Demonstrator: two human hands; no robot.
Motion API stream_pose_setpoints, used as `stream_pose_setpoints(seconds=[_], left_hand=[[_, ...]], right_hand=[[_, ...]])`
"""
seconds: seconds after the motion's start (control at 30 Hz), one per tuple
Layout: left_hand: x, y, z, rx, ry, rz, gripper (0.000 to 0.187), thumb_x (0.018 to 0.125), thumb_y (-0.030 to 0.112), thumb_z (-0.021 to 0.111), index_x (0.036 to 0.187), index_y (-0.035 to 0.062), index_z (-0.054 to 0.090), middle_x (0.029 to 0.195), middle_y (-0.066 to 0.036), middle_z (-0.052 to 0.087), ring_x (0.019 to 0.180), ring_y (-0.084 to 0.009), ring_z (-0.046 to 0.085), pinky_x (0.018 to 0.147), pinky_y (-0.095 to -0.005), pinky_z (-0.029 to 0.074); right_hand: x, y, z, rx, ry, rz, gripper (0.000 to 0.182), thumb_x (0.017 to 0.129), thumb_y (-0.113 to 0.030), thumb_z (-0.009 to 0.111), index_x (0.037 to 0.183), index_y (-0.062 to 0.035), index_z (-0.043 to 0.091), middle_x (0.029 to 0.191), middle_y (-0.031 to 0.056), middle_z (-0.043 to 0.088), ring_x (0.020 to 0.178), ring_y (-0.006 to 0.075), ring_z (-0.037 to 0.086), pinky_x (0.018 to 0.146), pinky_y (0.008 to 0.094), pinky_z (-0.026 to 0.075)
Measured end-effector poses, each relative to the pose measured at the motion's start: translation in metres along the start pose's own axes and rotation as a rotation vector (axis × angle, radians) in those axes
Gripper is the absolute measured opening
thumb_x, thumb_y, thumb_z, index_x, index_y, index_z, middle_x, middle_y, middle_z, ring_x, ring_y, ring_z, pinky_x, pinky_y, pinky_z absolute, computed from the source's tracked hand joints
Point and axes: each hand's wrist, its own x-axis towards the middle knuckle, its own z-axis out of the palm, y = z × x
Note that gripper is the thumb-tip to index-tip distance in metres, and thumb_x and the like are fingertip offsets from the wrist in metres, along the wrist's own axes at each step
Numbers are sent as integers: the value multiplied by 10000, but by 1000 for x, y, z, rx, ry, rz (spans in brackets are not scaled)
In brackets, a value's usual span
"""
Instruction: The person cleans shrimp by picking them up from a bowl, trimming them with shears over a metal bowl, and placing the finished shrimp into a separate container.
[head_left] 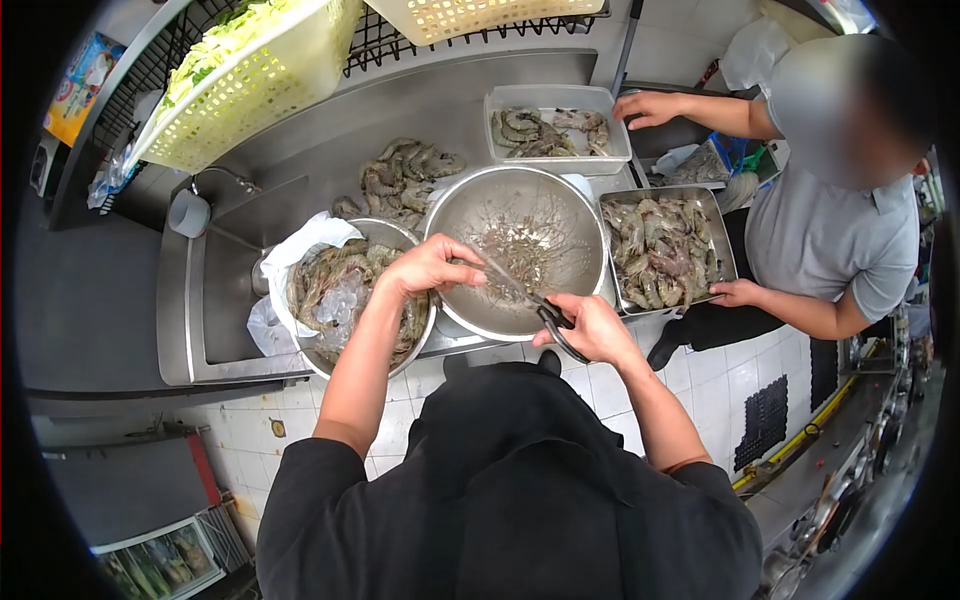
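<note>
My right hand (592,328) grips a pair of black-handled scissors (553,318), with the blades pointing up and left over a large steel bowl (590,225). The bowl holds thin shrimp trimmings and a little liquid. Above its left rim, my left hand (437,266) is closed in a pinch near the blade tips; what it holds, if anything, is too small to tell. Beneath my left forearm stands a bowl of whole shrimp (345,275) with ice and a white plastic bag (305,250). Another heap of shrimp (400,175) lies on the steel counter behind.
At the right, a co-worker (825,220) has one hand on a steel tray of shrimp (665,250) and the other at a plastic container (560,157) with shrimp. A sink (235,290) lies left. Overhead, a rack carries a basket of greens (260,85).
</note>
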Motion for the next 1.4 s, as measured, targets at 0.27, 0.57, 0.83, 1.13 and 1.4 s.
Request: stream_pose_setpoints(seconds=[0.27, 0.57, 0.83, 1.13, 1.4], left_hand=[[34, -24, -40, -235, 463, 193, 254, 1012, 163, 682, 1172, -33, 668, 987, -112, 729, 670, -138, 625, 612, -253, 519], [66, -14, -134, -286, 981, 80, 436, 1074, 299, 582, 1334, -52, 575, 1198, -162, 675, 979, -285, 709, 843, -407, 615], [-49, -30, -122, -23, 938, 172, 359, 1044, 356, 649, 1131, 12, 704, 1025, -65, 747, 826, -142, 702, 681, -281, 535], [-78, -71, -33, 713, 704, -501, 485, 909, 442, 755, 956, -41, 761, 939, -265, 755, 906, -428, 735, 869, -464, 576], [-31, -93, 12, 788, 973, -574, 465, 900, 379, 728, 1123, -29, 725, 1137, -263, 735, 1081, -409, 718, 948, -492, 576]], right_hand=[[-6, 24, 18, 190, 69, 167, 459, 853, -382, 878, 909, 6, 640, 627, 18, 557, 588, 82, 436, 549, 323, 385], [-13, 7, 28, 363, 54, 148, 463, 897, -343, 847, 1030, 49, 638, 745, -12, 609, 657, 50, 509, 571, 272, 422], [-15, 21, 35, 316, 172, 215, 584, 889, -321, 856, 1235, 98, 640, 653, -19, 578, 599, 48, 458, 516, 267, 360], [6, -7, 26, 14, 326, -39, 669, 804, -305, 914, 1318, 7, 621, 978, 129, 719, 796, 196, 668, 734, 346, 548], [20, -15, 39, 234, 262, -63, 635, 783, -263, 934, 1294, -16, 648, 886, 47, 667, 772, 109, 590, 716, 275, 527]])
